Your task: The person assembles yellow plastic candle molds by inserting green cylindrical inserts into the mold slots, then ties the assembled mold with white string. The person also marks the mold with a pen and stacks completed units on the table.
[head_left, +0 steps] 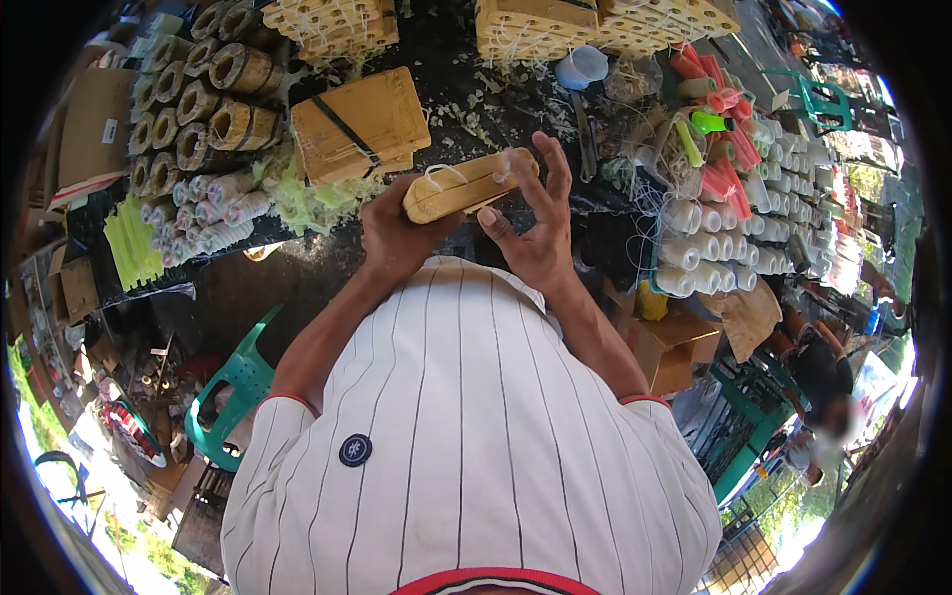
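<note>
My left hand (395,226) is wrapped round the left end of a tan, flat block with rounded ends (458,191). A white string loops over its upper face, and a whitish tuft shows at its right end. My right hand (540,233) is beside that right end, with its fingers stretched up and its thumb apart from them. Whether its fingertips touch the block or the tuft, I cannot make out. Just beyond lies a stack of tan flat boards (357,127) with a dark strap across it.
Brown hollow tubes (241,71) are piled at the far left, above bundled white rolls (213,203). Drilled tan blocks (332,22) stand at the back. A pale blue cup (582,67) and a dark blade-like tool (585,139) lie right of centre, near white rolls (684,248).
</note>
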The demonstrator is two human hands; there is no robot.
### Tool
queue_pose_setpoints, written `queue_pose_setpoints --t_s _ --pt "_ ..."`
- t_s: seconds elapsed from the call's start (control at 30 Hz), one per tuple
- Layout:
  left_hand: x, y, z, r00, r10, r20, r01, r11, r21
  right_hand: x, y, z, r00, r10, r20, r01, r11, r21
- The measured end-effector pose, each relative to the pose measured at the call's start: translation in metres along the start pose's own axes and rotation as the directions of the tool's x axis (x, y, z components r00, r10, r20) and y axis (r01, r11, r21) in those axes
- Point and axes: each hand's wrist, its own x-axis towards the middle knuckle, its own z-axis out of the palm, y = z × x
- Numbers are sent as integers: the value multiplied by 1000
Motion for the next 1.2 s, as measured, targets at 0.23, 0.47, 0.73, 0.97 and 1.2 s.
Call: queue_pose_setpoints --t_s 0.23,0.47,0.73,0.97,1.2 --pt "-3 3 -1 996 79 -33 -78 996 34 -4 -3 13 989 -143 34 146 986 -86" --pt "-5 5 -4 981 183 -63 -180 983 42 -2 -22 12 984 -146 102 158 980 -118" --pt "-10 8 -9 985 156 -71 -158 987 -25 0 -25 11 944 -311 114 330 861 -388" --pt "-14 -1 -10 992 108 -71 -111 993 -49 6 -41 -3 965 -256 46 259 926 -275" --pt "-16 -5 -11 989 115 -95 -118 993 -22 -5 -26 13 964 -248 92 254 965 -60"
